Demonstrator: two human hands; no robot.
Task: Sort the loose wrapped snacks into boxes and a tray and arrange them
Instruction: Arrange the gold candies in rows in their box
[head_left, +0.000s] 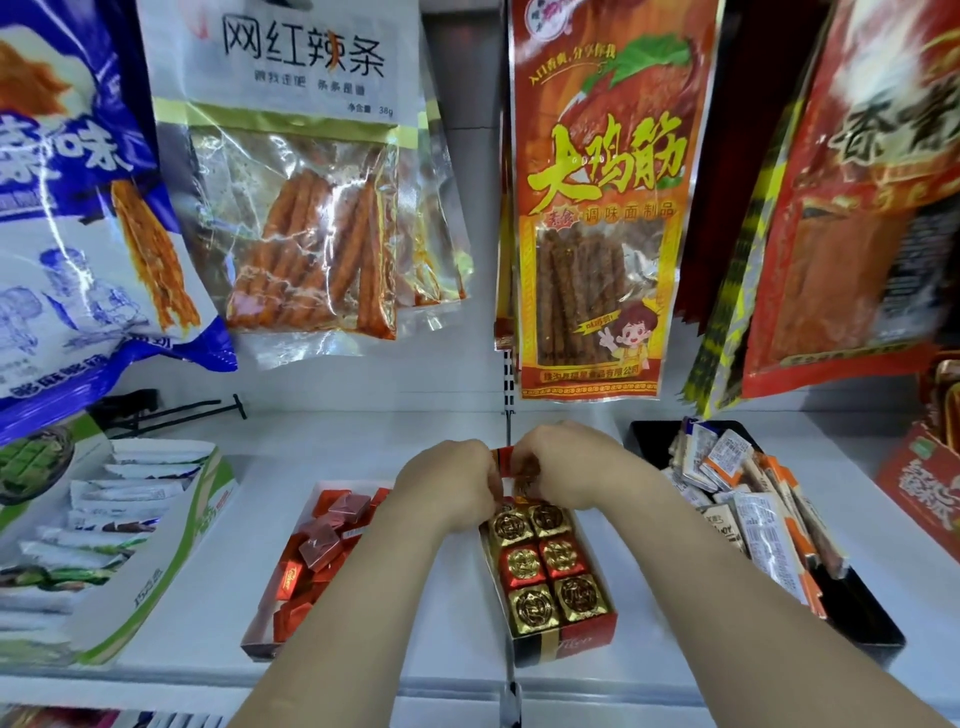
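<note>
Both hands meet at the far end of a red carton (569, 640). The left hand (449, 486) and the right hand (563, 462) are close together, fingers curled, each pinching a red-and-gold piece (511, 460) held between them just above the carton's far end. Whether it is a wrapped snack or a flap cannot be told.

The carton holds gold-foil squares (522, 564) in two neat rows, each stamped with a round emblem too small to read. The left forearm covers the gap to the neighbouring open box (260, 648), which holds red-wrapped squares (318, 543) lying loose and tilted. Right of the carton, a black tray (865, 626) holds orange-and-white wrapped bars (763, 525) in a jumble, their print unreadable. All three containers stand on a white shelf (291, 447).

A white-and-green display box (171, 566) of sachets stands at far left, and a red box (922, 483) is cut off at far right.

Above hang a clear packet (306, 197) reading "网红辣条" and "38g", an orange packet (597, 208) reading "大鸡筋" and "调味面制品", a blue bag (62, 218), and a blurred red bag (857, 218).
</note>
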